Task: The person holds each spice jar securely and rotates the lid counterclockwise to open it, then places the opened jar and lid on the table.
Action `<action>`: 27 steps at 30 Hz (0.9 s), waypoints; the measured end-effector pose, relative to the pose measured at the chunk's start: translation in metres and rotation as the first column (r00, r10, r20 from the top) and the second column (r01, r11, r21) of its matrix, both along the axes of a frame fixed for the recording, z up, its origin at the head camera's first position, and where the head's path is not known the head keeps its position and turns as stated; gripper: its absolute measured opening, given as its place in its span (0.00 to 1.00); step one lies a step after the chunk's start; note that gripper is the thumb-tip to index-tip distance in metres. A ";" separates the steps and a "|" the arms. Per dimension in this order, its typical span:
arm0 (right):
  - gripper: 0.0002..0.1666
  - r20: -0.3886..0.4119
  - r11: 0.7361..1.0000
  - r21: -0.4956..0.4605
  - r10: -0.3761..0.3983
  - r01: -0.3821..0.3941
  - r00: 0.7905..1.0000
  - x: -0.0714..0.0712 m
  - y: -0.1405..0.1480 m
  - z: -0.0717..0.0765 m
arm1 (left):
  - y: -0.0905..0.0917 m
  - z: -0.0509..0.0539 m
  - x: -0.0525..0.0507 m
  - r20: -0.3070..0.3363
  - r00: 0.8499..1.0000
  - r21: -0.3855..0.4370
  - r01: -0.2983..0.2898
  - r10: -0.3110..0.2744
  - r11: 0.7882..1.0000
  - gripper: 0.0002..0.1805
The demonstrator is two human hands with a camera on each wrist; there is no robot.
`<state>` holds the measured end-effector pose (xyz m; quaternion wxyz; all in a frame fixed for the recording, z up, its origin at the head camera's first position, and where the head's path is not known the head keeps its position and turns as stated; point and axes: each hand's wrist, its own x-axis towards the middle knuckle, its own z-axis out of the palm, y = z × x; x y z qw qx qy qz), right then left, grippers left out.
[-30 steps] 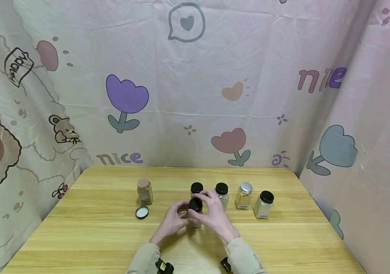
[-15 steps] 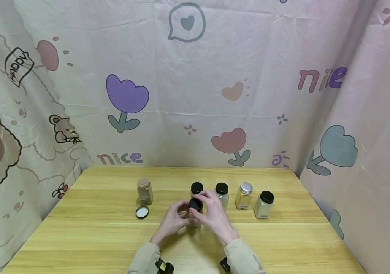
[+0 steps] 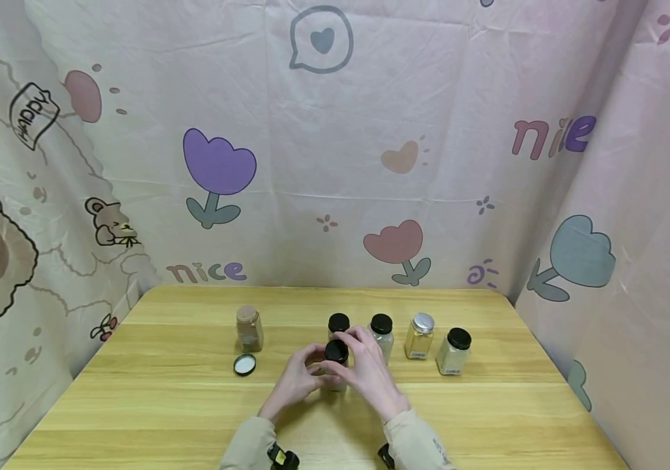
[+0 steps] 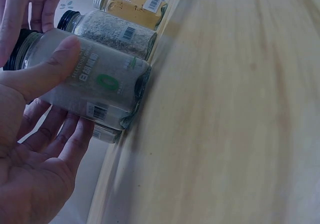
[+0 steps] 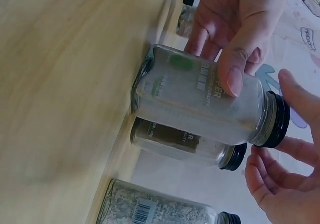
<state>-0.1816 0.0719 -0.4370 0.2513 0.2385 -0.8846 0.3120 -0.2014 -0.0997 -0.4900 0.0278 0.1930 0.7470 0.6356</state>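
Note:
A clear glass spice jar (image 4: pixel 107 76) with pale greyish contents stands upright on the table in front of me. My left hand (image 3: pixel 300 376) grips its body, thumb (image 4: pixel 60 59) across the printed face and fingers round the other side. At the top, my right hand (image 3: pixel 370 372) holds the black lid (image 5: pixel 277 120) between thumb and fingers; the lid sits on the jar's mouth. Part of the jar is hidden by both hands in the head view. Close behind it is another black-lidded jar (image 5: pixel 175 139) with brown contents.
To the right stand a black-lidded jar (image 3: pixel 382 333) of pale grains, a silver-lidded yellow jar (image 3: pixel 419 339) and another black-lidded jar (image 3: pixel 453 352). At left, a brown jar (image 3: pixel 249 331) with a tan top stands behind a loose lid (image 3: pixel 244 364), white inside facing up. A printed curtain (image 3: pixel 288 248) borders the wooden table (image 3: pixel 164 405).
The right thumb and fingers shift slightly around the lid. The jar and the left hand stay in the same place.

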 end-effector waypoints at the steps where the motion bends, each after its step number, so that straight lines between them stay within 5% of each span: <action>1: 0.31 -0.009 1.000 0.003 -0.001 0.001 1.000 0.000 0.000 0.000 | 0.000 0.000 0.000 0.000 1.000 0.001 0.000 0.000 1.000 0.28; 14: 0.28 0.088 0.997 -0.040 0.068 -0.064 0.994 0.002 0.003 0.003 | -0.001 -0.001 0.000 -0.049 0.999 -0.021 0.001 -0.002 1.000 0.25; 21: 0.32 0.033 1.000 0.019 -0.012 0.011 0.999 0.001 -0.001 -0.001 | 0.000 0.001 0.001 0.004 1.000 0.008 0.004 -0.004 1.000 0.28; 27: 0.29 0.020 1.000 0.021 0.007 -0.007 1.000 0.001 0.000 -0.003 | 0.000 0.000 0.000 -0.013 1.000 0.014 0.009 -0.009 1.000 0.27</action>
